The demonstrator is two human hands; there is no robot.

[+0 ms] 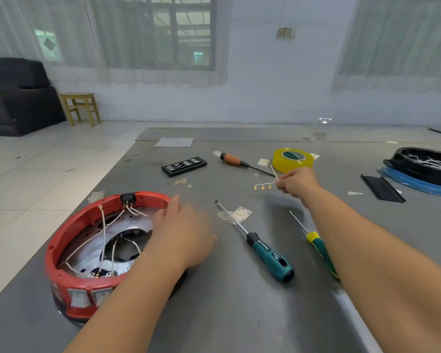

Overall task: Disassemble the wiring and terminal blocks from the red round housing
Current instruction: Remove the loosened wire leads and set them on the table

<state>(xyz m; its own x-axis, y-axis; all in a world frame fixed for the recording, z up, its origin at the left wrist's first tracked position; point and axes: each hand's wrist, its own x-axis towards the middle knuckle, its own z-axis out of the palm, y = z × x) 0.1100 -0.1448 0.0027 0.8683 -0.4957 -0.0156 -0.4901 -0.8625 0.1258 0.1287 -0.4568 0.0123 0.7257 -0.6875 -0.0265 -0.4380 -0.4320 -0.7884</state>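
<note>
The red round housing (69,235) lies on the grey table at the lower left, with white wires (103,225) looping over its silver inner plate and a black connector block (127,198) on its far rim. My left hand (183,230) rests flat over the housing's right rim, fingers relaxed. Further right, above the table, my right hand (297,183) pinches a short white wire piece (264,186) with brass terminals hanging from it.
Two green-handled screwdrivers (267,253) (318,247) lie between my arms. An orange-handled screwdriver (236,162), a black bit set (184,166) and a yellow tape roll (292,159) sit further back. A black tray with white wires (425,166) is at the right edge.
</note>
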